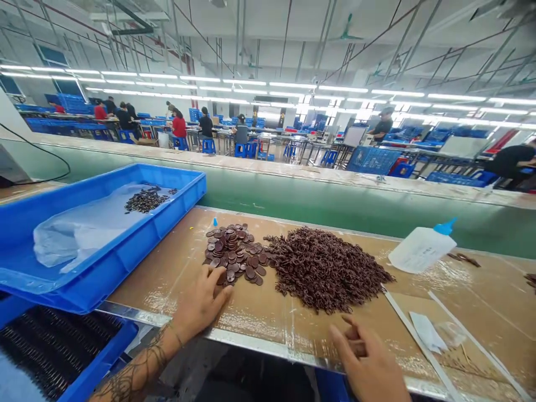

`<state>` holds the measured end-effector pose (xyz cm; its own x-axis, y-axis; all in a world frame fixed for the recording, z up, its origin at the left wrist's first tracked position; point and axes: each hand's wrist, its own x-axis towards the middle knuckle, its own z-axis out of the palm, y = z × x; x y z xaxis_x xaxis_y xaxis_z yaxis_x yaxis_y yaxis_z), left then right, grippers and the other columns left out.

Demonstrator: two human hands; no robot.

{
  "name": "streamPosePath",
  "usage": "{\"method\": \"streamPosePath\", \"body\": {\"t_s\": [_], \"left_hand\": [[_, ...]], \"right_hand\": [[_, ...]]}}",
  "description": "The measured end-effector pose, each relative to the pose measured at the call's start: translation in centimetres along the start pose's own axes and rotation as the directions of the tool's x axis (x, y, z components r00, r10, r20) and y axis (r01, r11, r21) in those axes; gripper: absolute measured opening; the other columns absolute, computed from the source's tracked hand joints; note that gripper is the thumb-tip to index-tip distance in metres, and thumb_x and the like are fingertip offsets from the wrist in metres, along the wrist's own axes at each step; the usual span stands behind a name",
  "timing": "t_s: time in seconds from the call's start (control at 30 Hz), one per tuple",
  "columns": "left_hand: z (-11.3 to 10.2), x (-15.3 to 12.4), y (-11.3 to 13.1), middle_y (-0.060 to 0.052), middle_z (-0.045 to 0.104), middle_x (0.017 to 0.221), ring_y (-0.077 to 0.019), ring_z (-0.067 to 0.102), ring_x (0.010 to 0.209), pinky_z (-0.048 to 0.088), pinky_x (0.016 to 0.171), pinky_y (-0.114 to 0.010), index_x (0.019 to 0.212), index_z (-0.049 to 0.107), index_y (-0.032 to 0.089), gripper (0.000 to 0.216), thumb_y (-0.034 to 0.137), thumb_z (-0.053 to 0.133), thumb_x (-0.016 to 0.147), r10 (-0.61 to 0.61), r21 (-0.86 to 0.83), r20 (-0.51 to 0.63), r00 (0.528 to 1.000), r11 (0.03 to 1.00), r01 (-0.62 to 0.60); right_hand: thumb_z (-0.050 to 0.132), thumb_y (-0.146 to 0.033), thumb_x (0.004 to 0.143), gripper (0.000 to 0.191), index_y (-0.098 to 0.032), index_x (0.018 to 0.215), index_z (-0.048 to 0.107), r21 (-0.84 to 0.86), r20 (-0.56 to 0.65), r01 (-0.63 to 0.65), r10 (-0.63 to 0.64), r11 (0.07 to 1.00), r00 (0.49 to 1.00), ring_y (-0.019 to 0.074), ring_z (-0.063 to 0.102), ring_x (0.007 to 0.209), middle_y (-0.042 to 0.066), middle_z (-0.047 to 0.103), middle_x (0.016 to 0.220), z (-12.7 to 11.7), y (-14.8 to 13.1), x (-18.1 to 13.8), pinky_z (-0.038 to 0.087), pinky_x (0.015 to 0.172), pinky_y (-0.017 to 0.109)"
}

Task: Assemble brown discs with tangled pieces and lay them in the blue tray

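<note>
A long green partition (268, 194) crosses the workshop. Beyond the partition, metal tables (274, 134), blue stools (208, 146) and blue crates (371, 160) stand on a pale, shiny floor (301, 159). High above the partition, rows of tube lights (247, 82) glow beneath a white ceiling (268, 22), where a green fan (347, 33) hangs. Bright windows (335, 109) show far behind the partition.

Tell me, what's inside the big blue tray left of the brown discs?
In the blue tray lies a crumpled, whitish plastic sheet, with a heap of small dark pieces on it. What's under the sheet and inside the heap is covered, so I can't say.
</note>
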<state>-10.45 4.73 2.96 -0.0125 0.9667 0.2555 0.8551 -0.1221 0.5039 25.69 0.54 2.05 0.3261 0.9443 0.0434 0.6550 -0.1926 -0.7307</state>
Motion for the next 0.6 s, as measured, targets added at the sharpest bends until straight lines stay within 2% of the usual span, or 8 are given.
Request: {"method": "streamPosePath", "body": {"t_s": [0.07, 0.1, 0.17, 0.23, 0.33, 0.4, 0.47, 0.6], "left_hand": [[0.4, 0.7, 0.3, -0.012, 0.064, 0.121, -0.0285, 0.071, 0.103, 0.054, 0.088, -0.04, 0.126, 0.066, 0.022, 0.032, 0.037, 0.05, 0.103, -0.007, 0.037, 0.005, 1.0, 0.999, 0.007], [0.5, 0.8, 0.4, -0.013, 0.064, 0.12, -0.0291, 0.071, 0.102, 0.054, 0.087, -0.04, 0.124, 0.067, 0.021, 0.032, 0.035, 0.046, 0.105, -0.01, 0.045, 0.008, 1.0, 0.999, 0.009], [0.7, 0.6, 0.3, -0.013, 0.065, 0.119, -0.0298, 0.071, 0.101, 0.053, 0.087, -0.042, 0.123, 0.068, 0.019, 0.035, 0.033, 0.041, 0.106, -0.014, 0.04, 0.014, 1.0, 0.999, 0.013], [0.9, 0.4, 0.0, -0.012, 0.066, 0.119, -0.0302, 0.071, 0.101, 0.052, 0.088, -0.043, 0.121, 0.069, 0.018, 0.035, 0.034, 0.041, 0.106, -0.019, 0.017, 0.018, 1.0, 1.0, 0.019], [1.4, 0.4, -0.6, -0.011, 0.065, 0.12, -0.0305, 0.069, 0.103, 0.051, 0.089, -0.044, 0.117, 0.069, 0.02, 0.036, 0.036, 0.039, 0.105, -0.04, -0.022, -0.002, 0.999, 0.999, 0.04], [1.8, 0.5, -1.0, -0.011, 0.064, 0.122, -0.0313, 0.067, 0.105, 0.05, 0.09, -0.045, 0.122, 0.067, 0.019, 0.041, 0.037, 0.035, 0.105, -0.066, -0.054, -0.032, 0.997, 0.997, 0.064], [2.2, 0.6, -1.5, -0.013, 0.061, 0.124, -0.0327, 0.065, 0.106, 0.05, 0.094, -0.049, 0.129, 0.064, 0.017, 0.047, 0.038, 0.03, 0.104, -0.099, -0.095, -0.068, 0.993, 0.991, 0.092], [2.3, 1.0, -2.4, -0.015, 0.056, 0.115, -0.0348, 0.062, 0.105, 0.048, 0.1, -0.056, 0.136, 0.061, 0.012, 0.055, 0.038, 0.028, 0.102, -0.145, -0.201, -0.121, 0.982, 0.972, 0.119]], "right_hand": [[0.048, -0.072, 0.081, 0.082, -0.014, 0.139, 0.059, -0.127, 0.062, 0.032, -0.025, 0.991, 0.998, 0.0357, 0.068, 0.094, 0.014, 0.07, 0.104, 0.9, -0.8, 2.2, 0.049, 0.087, 0.049], [0.043, -0.071, 0.084, 0.083, -0.013, 0.142, 0.057, -0.185, 0.083, 0.031, -0.016, 0.982, 0.996, 0.0371, 0.067, 0.099, 0.014, 0.07, 0.106, 1.2, -1.1, 2.8, 0.047, 0.088, 0.05], [0.037, -0.066, 0.088, 0.074, -0.016, 0.137, 0.059, -0.265, 0.114, 0.028, 0.003, 0.964, 0.994, 0.0378, 0.066, 0.105, 0.015, 0.069, 0.111, 1.5, -1.3, 3.3, 0.045, 0.089, 0.049], [0.037, -0.063, 0.088, 0.061, -0.02, 0.123, 0.063, -0.289, 0.129, 0.019, 0.019, 0.957, 0.991, 0.0359, 0.066, 0.105, 0.014, 0.07, 0.111, 1.4, -1.3, 3.1, 0.044, 0.086, 0.046], [0.038, -0.061, 0.089, 0.049, -0.025, 0.113, 0.062, -0.28, 0.141, 0.008, 0.033, 0.96, 0.989, 0.0315, 0.067, 0.092, 0.008, 0.069, 0.095, 1.1, -0.9, 2.8, 0.044, 0.076, 0.041], [0.038, -0.06, 0.09, 0.048, -0.026, 0.112, 0.063, -0.261, 0.119, 0.041, -0.01, 0.964, 0.993, 0.0308, 0.067, 0.088, 0.006, 0.068, 0.088, 1.1, -0.4, 2.7, 0.043, 0.074, 0.041], [0.038, -0.059, 0.089, 0.05, -0.024, 0.111, 0.066, -0.222, 0.073, 0.077, -0.062, 0.972, 0.995, 0.0317, 0.067, 0.09, 0.007, 0.07, 0.088, 1.2, 0.1, 2.7, 0.044, 0.077, 0.042], [0.044, -0.062, 0.088, 0.05, -0.023, 0.101, 0.071, -0.054, -0.007, 0.056, -0.056, 0.997, 0.998, 0.0322, 0.067, 0.087, 0.009, 0.073, 0.088, 1.3, 0.7, 2.2, 0.046, 0.079, 0.044]]}}
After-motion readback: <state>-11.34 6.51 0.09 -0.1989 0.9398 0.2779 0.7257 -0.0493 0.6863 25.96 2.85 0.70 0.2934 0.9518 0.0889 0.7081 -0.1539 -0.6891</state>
